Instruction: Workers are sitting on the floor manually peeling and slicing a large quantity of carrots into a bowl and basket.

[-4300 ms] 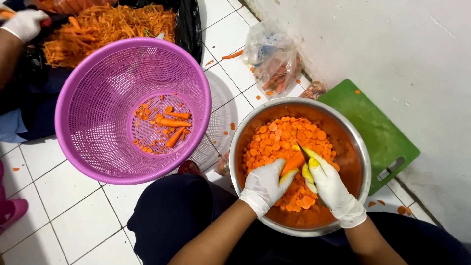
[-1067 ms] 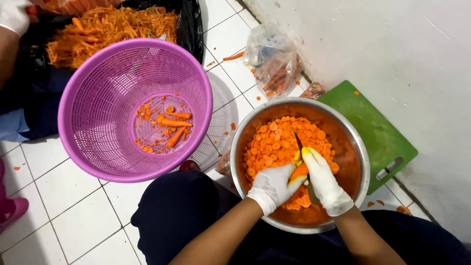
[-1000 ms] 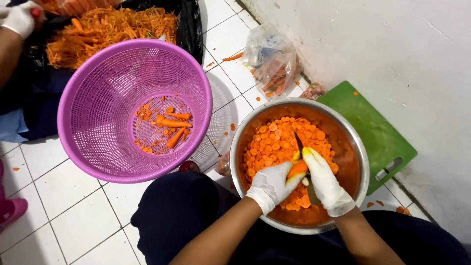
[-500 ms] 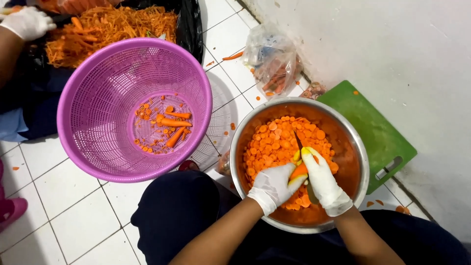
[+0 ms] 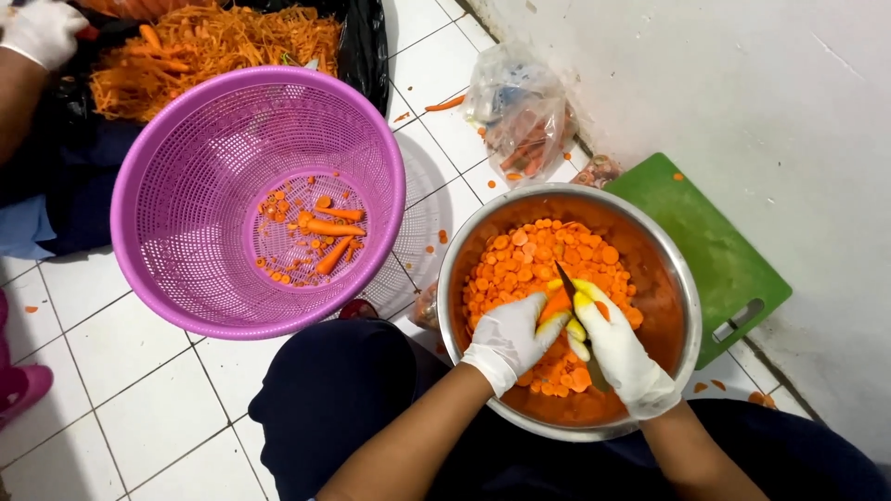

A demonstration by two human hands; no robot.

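My left hand (image 5: 509, 339), gloved in white, has its fingers curled tight around a carrot piece (image 5: 555, 303) over the steel bowl (image 5: 682, 278) of orange slices at the lower right of the frame. My right hand (image 5: 620, 351) is closed around a knife (image 5: 567, 280), its blade against the carrot. The purple basket (image 5: 176, 167) sits at upper left, a green cutting board (image 5: 705, 241) at right.

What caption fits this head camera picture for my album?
Gloved left hand holds a carrot over a metal bowl while the right hand slices it with a knife.
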